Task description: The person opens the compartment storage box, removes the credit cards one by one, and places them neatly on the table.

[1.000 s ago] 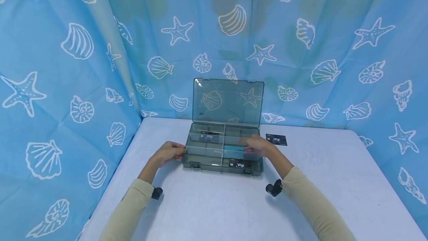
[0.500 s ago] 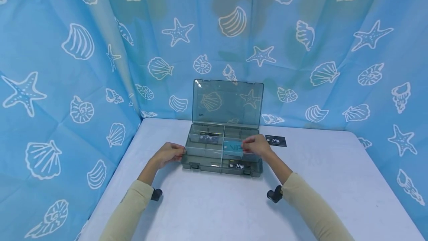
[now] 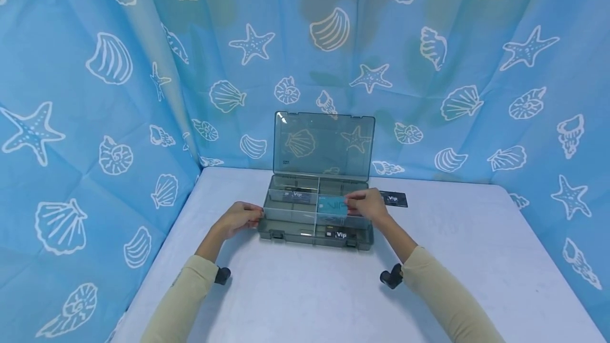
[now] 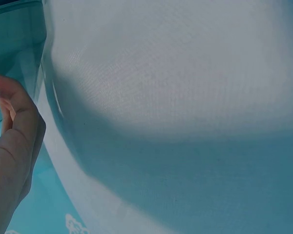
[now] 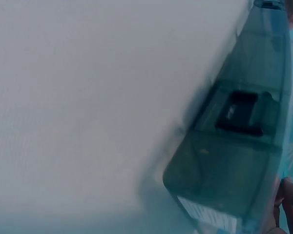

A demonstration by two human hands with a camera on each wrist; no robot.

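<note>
A smoky clear plastic compartment box (image 3: 290,238) stands on the table with its lid (image 3: 324,144) raised at the back. My left hand (image 3: 240,219) grips the box's left side wall; in the left wrist view its fingers (image 4: 19,105) bend at that wall. The right hand (image 3: 370,206) pinches a teal VIP card (image 3: 329,206) by its right end, over the middle right compartment. Another card, dark with "Vip" on it (image 3: 335,233), lies in the front right compartment. A second dark Vip card (image 3: 295,196) is in the back left part, seen through a divider.
One more black Vip card (image 3: 396,198) lies on the white table (image 3: 305,290) to the right of the box, partly behind the right hand. A blue shell-print curtain (image 3: 429,94) hangs behind and at the sides. Black wrist cameras (image 3: 391,276) are worn on both forearms.
My right hand has risen slightly with the teal card, which now shows more fully above the front divider. The left hand stays at the box's left wall.
</note>
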